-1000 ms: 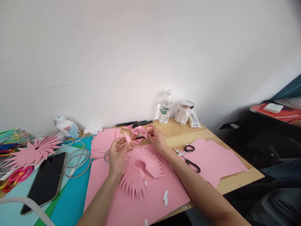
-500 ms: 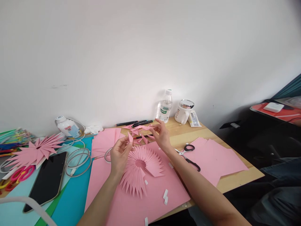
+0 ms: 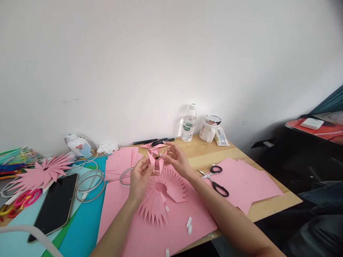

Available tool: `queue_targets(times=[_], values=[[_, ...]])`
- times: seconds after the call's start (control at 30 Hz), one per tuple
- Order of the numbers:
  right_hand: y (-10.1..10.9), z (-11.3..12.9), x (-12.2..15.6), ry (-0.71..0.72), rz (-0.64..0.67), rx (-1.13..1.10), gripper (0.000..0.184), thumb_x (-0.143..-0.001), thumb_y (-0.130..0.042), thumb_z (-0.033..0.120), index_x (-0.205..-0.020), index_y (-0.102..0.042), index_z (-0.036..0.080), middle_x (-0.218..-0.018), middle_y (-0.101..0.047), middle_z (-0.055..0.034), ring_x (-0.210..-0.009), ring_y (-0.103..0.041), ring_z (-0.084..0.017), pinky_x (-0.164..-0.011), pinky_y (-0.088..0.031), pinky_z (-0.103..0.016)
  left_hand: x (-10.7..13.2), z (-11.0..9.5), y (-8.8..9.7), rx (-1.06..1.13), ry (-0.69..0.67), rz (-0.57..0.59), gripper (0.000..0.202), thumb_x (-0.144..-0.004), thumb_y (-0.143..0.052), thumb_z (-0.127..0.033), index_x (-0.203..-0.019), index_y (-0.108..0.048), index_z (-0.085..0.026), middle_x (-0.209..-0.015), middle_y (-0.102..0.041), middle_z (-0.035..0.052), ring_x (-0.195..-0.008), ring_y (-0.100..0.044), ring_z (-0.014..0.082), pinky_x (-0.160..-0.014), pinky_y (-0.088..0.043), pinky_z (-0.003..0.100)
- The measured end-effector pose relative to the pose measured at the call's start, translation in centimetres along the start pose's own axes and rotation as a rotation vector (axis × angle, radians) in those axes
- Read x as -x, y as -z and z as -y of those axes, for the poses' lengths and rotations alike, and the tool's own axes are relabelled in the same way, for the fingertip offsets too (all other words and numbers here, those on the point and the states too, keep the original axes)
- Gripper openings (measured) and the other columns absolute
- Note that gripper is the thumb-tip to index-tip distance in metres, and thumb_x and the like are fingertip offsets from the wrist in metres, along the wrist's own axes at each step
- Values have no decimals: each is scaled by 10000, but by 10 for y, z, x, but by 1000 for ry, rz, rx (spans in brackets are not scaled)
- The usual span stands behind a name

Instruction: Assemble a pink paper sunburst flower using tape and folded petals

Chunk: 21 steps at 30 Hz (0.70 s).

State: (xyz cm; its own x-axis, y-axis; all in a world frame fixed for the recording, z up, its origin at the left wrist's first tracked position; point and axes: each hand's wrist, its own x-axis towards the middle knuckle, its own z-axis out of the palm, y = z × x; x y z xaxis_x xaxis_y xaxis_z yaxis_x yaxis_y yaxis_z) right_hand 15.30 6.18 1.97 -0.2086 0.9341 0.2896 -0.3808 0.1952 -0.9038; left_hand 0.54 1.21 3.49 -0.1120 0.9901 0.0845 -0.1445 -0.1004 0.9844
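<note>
My left hand [image 3: 141, 175] pinches a small folded pink paper piece [image 3: 151, 158] that points upward from the fingertips. Close beside it, my right hand [image 3: 177, 159] grips another folded pink paper piece [image 3: 161, 162]. The two pieces are nearly side by side; I cannot tell whether they touch. Below my hands lies a pleated pink paper fan ring [image 3: 152, 207] with a gap at its lower right. It rests on a large pink sheet [image 3: 128, 235]. More folded pink pieces [image 3: 152, 148] are scattered just behind my hands.
Black-handled scissors [image 3: 214, 178] lie right of my right arm near more pink sheets [image 3: 246, 182]. A water bottle [image 3: 189, 123], a mug [image 3: 210, 128] and black pens [image 3: 160, 141] are by the wall. At left are a phone [image 3: 55, 205], a coiled cable [image 3: 89, 184] and a pink paper star [image 3: 44, 169].
My right hand has come down and left toward my left hand, with a folded pink piece now in its fingers. My left hand has shifted slightly and keeps its piece.
</note>
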Motion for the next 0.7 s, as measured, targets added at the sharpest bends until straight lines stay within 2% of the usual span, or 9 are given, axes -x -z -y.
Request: queue_targets(times=[0.07, 0.1, 0.23, 0.4, 0.6, 0.7], values=[[-4, 0, 1, -18, 23, -50, 596, -664, -757, 285, -1173, -446, 283, -972, -570, 1, -773, -630, -135, -603, -540, -271, -1, 1, 1, 45, 11, -11, 333, -686, -702, -335, -940, -605, -142, -825, -672, 42, -684, -627, 151, -610, -558, 298], [-5, 1, 2, -26, 42, -56, 633, -647, -770, 266, -1188, -441, 282, -972, -582, 0, -769, -626, -130, -623, -534, -272, -1, 1, 2, 63, 17, -12, 337, -683, -705, -332, -942, -605, -140, -807, -667, 34, -667, -620, 143, -613, -560, 300], [-5, 5, 4, -54, 50, 8, 660, -647, -767, 257, -1217, -435, 235, -683, -575, 66, -650, -595, -113, -639, -506, -276, -1, 0, 4, 85, 31, 15, 327, -679, -715, -321, -930, -601, -145, -753, -642, 7, -603, -597, 122, -589, -565, 299], [-1, 8, 4, -81, -13, 57, 682, -628, -775, 297, -1211, -432, 212, -664, -595, 66, -614, -591, -117, -590, -500, -276, 2, -2, 1, 22, 71, 131, 290, -704, -693, -364, -883, -597, -157, -837, -636, 37, -662, -663, 179, -541, -559, 289], [-2, 2, 10, -69, -45, 116, 626, -660, -746, 268, -1208, -450, 197, -610, -565, 78, -578, -579, -103, -583, -495, -256, 3, -1, -2, -16, 118, 110, 322, -694, -698, -412, -856, -593, -154, -857, -603, 27, -624, -680, 185, -478, -541, 255], [-2, 1, 13, -49, -47, 91, 580, -697, -699, 271, -1212, -436, 220, -733, -576, 47, -560, -550, -87, -496, -478, -225, 2, 1, -1, -40, 116, 72, 331, -693, -699, -413, -862, -581, -154, -821, -591, 16, -571, -668, 171, -401, -499, 222]])
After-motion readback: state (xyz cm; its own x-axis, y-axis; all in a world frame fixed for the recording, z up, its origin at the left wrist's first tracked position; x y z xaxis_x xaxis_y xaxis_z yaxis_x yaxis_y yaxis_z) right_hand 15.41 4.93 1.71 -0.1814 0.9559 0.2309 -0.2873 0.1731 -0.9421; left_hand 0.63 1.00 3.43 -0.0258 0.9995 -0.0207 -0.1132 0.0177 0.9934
